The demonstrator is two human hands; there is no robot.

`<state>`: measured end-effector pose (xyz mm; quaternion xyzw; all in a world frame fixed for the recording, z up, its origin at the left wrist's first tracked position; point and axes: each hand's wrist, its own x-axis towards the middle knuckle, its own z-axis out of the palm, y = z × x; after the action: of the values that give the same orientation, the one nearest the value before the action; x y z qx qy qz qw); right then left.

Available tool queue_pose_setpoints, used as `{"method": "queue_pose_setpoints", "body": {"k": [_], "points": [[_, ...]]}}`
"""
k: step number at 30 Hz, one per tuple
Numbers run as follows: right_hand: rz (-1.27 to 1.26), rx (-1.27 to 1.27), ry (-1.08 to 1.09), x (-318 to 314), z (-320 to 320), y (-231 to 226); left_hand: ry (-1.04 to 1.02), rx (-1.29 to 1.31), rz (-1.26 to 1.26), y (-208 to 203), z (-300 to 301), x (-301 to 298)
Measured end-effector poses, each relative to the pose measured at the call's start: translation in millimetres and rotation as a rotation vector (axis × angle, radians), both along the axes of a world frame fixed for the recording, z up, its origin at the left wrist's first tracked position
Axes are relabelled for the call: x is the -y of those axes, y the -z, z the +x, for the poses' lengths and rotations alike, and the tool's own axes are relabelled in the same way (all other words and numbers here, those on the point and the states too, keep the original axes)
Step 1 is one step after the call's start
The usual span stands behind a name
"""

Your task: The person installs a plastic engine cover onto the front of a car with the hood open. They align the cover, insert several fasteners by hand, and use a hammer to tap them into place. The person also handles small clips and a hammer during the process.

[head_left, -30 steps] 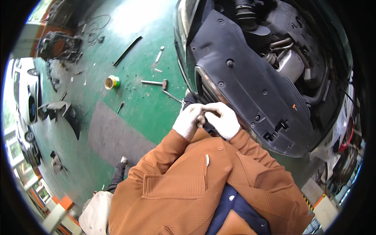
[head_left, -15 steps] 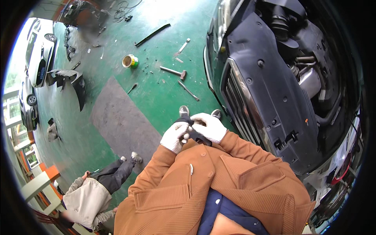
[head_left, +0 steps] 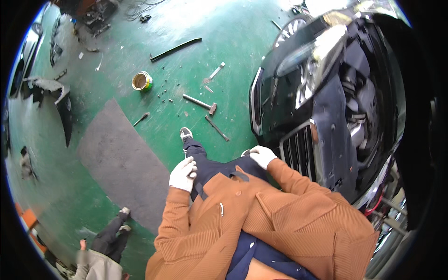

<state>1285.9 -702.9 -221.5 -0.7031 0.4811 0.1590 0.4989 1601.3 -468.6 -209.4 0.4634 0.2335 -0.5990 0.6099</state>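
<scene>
My left hand [head_left: 183, 174], in a white glove, is beside my left thigh with its fingers curled in. Whatever may be inside those fingers is hidden. My right hand [head_left: 262, 157], gloved the same way, is over my right thigh, near the car's grille [head_left: 298, 154]. Its fingertips point down and inward, and the back of the hand hides how far they are bent. Dark trousers [head_left: 219, 168] show between the two hands, one shoe [head_left: 185, 134] set forward on the green floor.
On the floor ahead lie a hammer [head_left: 200, 104], a metal bar [head_left: 217, 129], a screwdriver [head_left: 141, 118], a long black strip [head_left: 176, 49] and an open can [head_left: 142, 81]. A dark car [head_left: 322, 93] stands right. A grey mat [head_left: 121, 154] and another person [head_left: 100, 261] are left.
My hands, together in front of my waist before, have moved apart to either side. My left shoe has come forward. The view has shifted, showing more of the car's front.
</scene>
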Motion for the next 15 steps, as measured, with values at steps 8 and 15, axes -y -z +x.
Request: {"method": "queue_pose_setpoints", "body": {"k": [8, 15], "points": [[-0.02, -0.149, 0.006, 98.7, 82.3, 58.4, -0.074, -0.059, 0.155, 55.3, 76.5, 9.3], [-0.077, -0.28, -0.342, 235.1, 149.6, 307.4, -0.378, 0.022, 0.529, 85.0, 59.6, 21.6]]}}
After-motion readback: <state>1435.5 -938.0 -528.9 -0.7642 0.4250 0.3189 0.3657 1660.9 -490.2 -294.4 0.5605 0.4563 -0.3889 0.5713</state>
